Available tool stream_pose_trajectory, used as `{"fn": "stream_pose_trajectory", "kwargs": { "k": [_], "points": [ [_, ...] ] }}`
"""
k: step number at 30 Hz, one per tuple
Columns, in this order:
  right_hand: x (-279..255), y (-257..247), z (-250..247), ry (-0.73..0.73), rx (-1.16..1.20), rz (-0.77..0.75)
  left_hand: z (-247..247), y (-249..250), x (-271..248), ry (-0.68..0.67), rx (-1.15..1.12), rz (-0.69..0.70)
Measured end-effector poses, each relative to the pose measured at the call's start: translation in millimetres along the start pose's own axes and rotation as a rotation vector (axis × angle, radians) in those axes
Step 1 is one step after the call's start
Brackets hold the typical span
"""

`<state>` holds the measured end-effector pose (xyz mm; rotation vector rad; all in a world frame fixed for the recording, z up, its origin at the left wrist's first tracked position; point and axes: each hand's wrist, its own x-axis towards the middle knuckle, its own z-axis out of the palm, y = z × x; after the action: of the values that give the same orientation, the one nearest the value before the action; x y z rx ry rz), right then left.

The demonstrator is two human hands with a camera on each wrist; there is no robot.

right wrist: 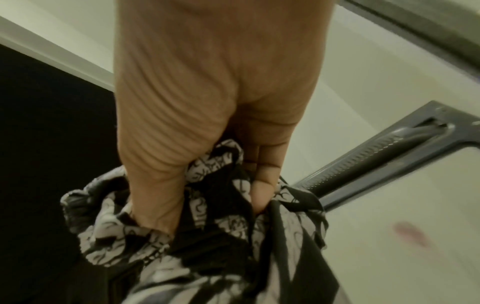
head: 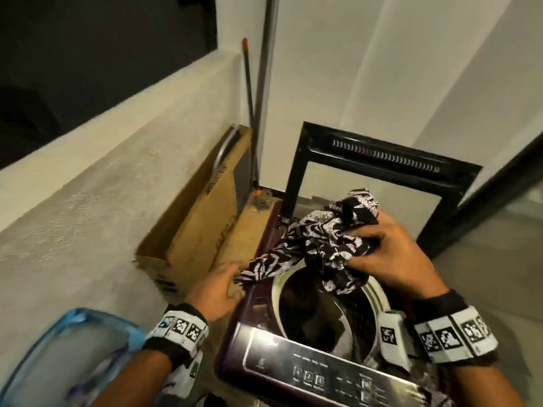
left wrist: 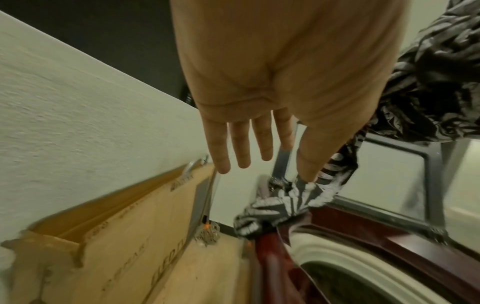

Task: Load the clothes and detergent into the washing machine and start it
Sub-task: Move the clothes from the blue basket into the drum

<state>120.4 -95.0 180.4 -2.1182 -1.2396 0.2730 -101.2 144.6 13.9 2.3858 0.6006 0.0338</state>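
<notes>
A maroon top-loading washing machine (head: 252, 306) is standing on the floor (head: 484, 259) with its dark-framed lid (head: 379, 154) raised. A trailing end of black-and-white patterned cloth (head: 264, 267) is lying over the machine's left rim. Just left of the machine, a flattened cardboard box (head: 194, 227) is standing against the low wall.

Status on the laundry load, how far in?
Done: lid is up, drum exposed. In hand: right hand grips the black-and-white patterned garment over the drum; left hand touches its trailing end. Left: drop it in, add detergent (none visible), press start on the control panel.
</notes>
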Motion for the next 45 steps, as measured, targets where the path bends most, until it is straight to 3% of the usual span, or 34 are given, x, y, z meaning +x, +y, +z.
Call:
{"fn": "stream_pose_trajectory", "kwargs": {
  "k": [3,10,16,19,22,25,29,35,40,42,45],
  "points": [
    [-14.6,48.3,6.4,-0.078,-0.085,0.115,41.1,20.9,32.2,-0.104,0.114,0.014],
    [-24.6,159.9,60.2,-0.395,-0.207,0.389,89.0,34.8,69.6,-0.495,0.492,-0.172],
    [-16.4,238.8,121.3,-0.569,-0.428,0.613,99.4,49.8,68.1,-0.391,0.712,-0.041],
    [-8.4,266.6,142.5,-0.548,-0.442,0.665,100.2,49.1,68.4,-0.379,0.649,-0.126],
    [-2.1,309.5,176.1,-0.557,-0.33,0.624,97.1,36.8,72.7,-0.425,0.494,-0.254],
    [-1.9,377.2,225.6,-0.703,-0.249,0.517,96.2,28.2,76.4,-0.464,0.433,-0.295],
    [15.0,318.3,200.7,-0.762,-0.162,0.555,97.5,27.5,77.7,-0.459,0.403,-0.312],
    [9.6,295.4,198.9,-0.958,-0.19,0.526,98.0,22.4,78.4,-0.466,0.371,-0.323],
    [9.8,272.9,187.9,-1.019,-0.228,0.456,97.1,18.2,76.2,-0.459,0.409,-0.297],
    [16.4,255.9,180.1,-1.012,-0.278,0.405,97.5,9.0,71.0,-0.413,0.355,-0.261],
    [32.8,219.9,162.1,-0.929,-0.321,0.343,97.0,-10.5,53.9,-0.227,0.031,-0.187]
  ]
}}
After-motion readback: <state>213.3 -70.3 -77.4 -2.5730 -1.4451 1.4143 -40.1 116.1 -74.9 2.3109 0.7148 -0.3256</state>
